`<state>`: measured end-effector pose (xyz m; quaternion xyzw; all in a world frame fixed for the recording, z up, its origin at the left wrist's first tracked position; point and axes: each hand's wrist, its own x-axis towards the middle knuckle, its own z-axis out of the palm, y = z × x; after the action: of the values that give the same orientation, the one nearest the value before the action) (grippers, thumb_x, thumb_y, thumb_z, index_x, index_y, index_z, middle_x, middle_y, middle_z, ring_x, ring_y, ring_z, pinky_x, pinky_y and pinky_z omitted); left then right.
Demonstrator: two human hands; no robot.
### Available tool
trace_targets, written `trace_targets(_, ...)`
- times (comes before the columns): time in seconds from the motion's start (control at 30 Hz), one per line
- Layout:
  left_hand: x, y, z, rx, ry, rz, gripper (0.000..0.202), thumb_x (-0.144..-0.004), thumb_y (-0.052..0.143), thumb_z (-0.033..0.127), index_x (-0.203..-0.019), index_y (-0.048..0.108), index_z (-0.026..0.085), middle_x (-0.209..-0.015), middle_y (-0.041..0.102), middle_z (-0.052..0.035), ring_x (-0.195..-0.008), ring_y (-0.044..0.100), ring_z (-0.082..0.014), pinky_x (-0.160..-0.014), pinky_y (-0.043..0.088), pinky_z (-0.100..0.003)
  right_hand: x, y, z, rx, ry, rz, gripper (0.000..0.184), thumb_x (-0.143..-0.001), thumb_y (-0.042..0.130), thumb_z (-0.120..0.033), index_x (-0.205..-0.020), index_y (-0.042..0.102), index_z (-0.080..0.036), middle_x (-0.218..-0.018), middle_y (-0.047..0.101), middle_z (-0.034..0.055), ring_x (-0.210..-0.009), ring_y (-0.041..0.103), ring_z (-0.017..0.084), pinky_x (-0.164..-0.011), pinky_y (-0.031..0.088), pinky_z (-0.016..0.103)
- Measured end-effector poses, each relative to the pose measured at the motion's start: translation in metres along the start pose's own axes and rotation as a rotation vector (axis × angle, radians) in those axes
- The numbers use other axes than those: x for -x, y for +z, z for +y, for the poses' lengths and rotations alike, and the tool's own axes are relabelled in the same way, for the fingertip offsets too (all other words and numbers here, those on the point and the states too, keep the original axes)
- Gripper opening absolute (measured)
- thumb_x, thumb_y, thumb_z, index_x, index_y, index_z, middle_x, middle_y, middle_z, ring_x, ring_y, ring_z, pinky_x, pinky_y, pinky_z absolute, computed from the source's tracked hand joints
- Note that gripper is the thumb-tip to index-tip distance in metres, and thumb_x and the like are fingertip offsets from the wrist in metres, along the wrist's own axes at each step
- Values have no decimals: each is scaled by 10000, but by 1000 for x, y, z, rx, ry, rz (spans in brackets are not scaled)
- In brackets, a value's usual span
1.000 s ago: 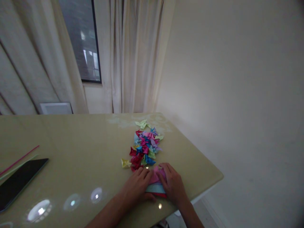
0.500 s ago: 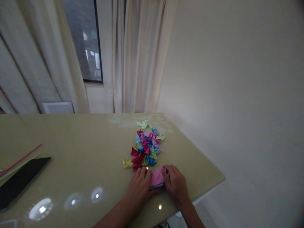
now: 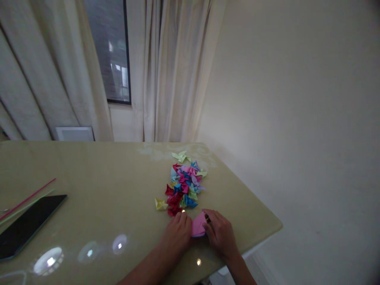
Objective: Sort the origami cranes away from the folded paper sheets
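Observation:
Near the table's front edge, a pink piece of folded paper [image 3: 198, 225] lies between my two hands. My left hand [image 3: 179, 230] grips its left side with closed fingers. On the right side, my right hand [image 3: 219, 230] pinches the paper between curled fingers and thumb. The paper's underside and part of its edges are hidden by my hands. Just beyond my fingers lies a pile of small folded paper pieces [image 3: 184, 183] in red, blue, pink, purple and green. A yellow folded piece [image 3: 160, 204] sits at its left, and a pale green pinwheel-like piece [image 3: 181, 156] at its far end.
A dark flat slab [image 3: 31, 223] lies at the left of the glossy table [image 3: 113, 174]. Beside it are a thin pink stick [image 3: 29, 198] and a pale green one. The table's right edge runs close to my right hand; a wall [image 3: 297, 118] rises beyond.
Both hands stay on the pink paper, which now looks narrower and more upright between them. My left hand has shifted slightly right. The whole view has moved a little.

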<state>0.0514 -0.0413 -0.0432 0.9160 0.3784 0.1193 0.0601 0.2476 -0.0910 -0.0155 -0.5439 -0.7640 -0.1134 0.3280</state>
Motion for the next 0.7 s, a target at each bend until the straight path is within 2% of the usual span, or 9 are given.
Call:
trace_targets(0.1,-2,8,1,-90,54,64,228,-943,532,29,-1095,682,110,-1104,682,-174,-1064,639,-336,-922,547,-477,2,0,1,-34,-28,-17,563,-1112,308,-580,-1227,674,-169,-980,794,127,-846,780,256,-738,625,347)
trace_targets(0.23,-5,15,-3,-118,86,116,288,-917,492,-21,-1084,679,120,-1085,685,-162,-1030,649,-320,-890,567,-456,4,-1,2,-110,-48,-12,573,-1101,327,-606,-1285,659,-178,-1043,797,141,-908,790,264,-783,643,355)
trace_targets(0.37,-4,6,-8,-45,32,117,310,-914,464,-24,-1080,668,140,-1118,699,-163,-1077,649,-306,-961,548,-468,4,-3,2,-182,-55,15,563,-1088,377,-618,-1342,633,-185,-1077,791,144,-945,789,270,-805,653,357)
trace_targets(0.47,-1,-14,-10,228,-37,73,327,-956,481,54,-1220,638,168,-1210,710,-150,-1133,662,-287,-1001,533,-440,7,-3,4,-222,-58,69,597,-1088,365,-626,-1441,575,-193,-1170,772,156,-1009,781,279,-843,654,373)
trace_targets(0.57,1,-35,-8,724,-78,187,355,-1009,531,209,-1362,570,211,-1283,709,-117,-1117,683,-250,-989,540,-380,10,-2,5,-265,-49,126,637,-1092,329,-632,-1534,504,-207,-1273,739,167,-1043,771,286,-823,657,386)
trace_targets(0.63,1,-44,-6,990,-87,288,334,-996,610,320,-1310,602,207,-1242,727,-100,-1074,689,-243,-970,548,-366,8,-5,3,-307,-42,134,650,-1093,307,-637,-1555,490,-217,-1346,710,175,-1134,745,305,-860,652,413)
trace_targets(0.7,-1,-48,-6,1143,-120,326,321,-937,705,393,-1182,654,192,-1127,752,-78,-1000,692,-241,-926,561,-358,0,-11,0,-362,-5,146,670,-1095,265,-645,-1561,487,-217,-1417,673,183,-1237,703,325,-927,635,454)
